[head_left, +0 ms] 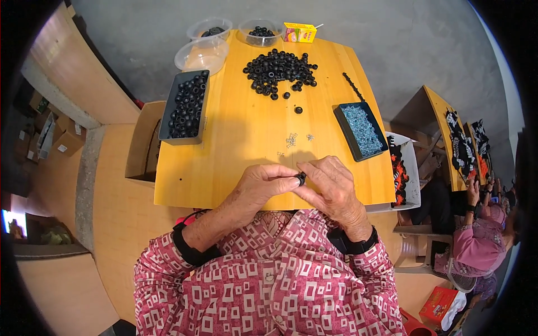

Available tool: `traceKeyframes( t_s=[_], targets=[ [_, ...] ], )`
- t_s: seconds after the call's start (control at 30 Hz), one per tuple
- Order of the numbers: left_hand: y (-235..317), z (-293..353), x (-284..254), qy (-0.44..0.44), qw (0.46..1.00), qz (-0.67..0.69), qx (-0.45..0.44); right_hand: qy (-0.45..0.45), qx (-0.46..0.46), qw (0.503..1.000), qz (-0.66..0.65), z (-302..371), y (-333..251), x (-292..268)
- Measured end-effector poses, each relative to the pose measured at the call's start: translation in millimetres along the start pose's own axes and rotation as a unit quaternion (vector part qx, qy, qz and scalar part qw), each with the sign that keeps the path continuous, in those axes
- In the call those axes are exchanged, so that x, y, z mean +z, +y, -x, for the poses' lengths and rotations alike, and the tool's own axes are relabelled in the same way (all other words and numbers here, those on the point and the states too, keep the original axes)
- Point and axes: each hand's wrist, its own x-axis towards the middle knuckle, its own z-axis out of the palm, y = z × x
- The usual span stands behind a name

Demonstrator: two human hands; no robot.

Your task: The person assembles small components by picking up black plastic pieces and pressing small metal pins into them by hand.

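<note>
My left hand and my right hand meet over the table's near edge. Between their fingertips is a small black round part, pinched from both sides. Just beyond the hands lie small clusters of tiny silvery pieces, probably screws. Farther off spreads a pile of similar black round parts, some with a visible hole. One loose black part sits nearer to me. At the right, a dark tray holds many tiny bluish-silver pieces.
The yellow wooden table also bears a dark bin of black parts at left, clear plastic tubs and a yellow drink carton at the back. A thin black twisted strip lies far right. Another person sits at right.
</note>
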Motion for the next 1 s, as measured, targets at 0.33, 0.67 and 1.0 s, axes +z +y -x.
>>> traceKeyframes(
  t_s=[0.33, 0.67, 1.0],
  targets=[
    [8.4, 0.5, -1.4, -0.011, 1.0, -0.028, -0.007, 0.018, -0.006, 1.0, 0.016, 0.9, 1.7, 0.4],
    [5.7, -0.9, -4.2, -0.029, 0.999, -0.039, -0.023, -0.016, -0.036, 0.998, 0.042, 6.4, -2.0, 4.5],
    [3.3, -0.2, -6.0, -0.038, 0.998, -0.019, -0.04, 0.011, -0.063, 0.997, 0.045, 4.8, -3.5, 6.3]
  ],
)
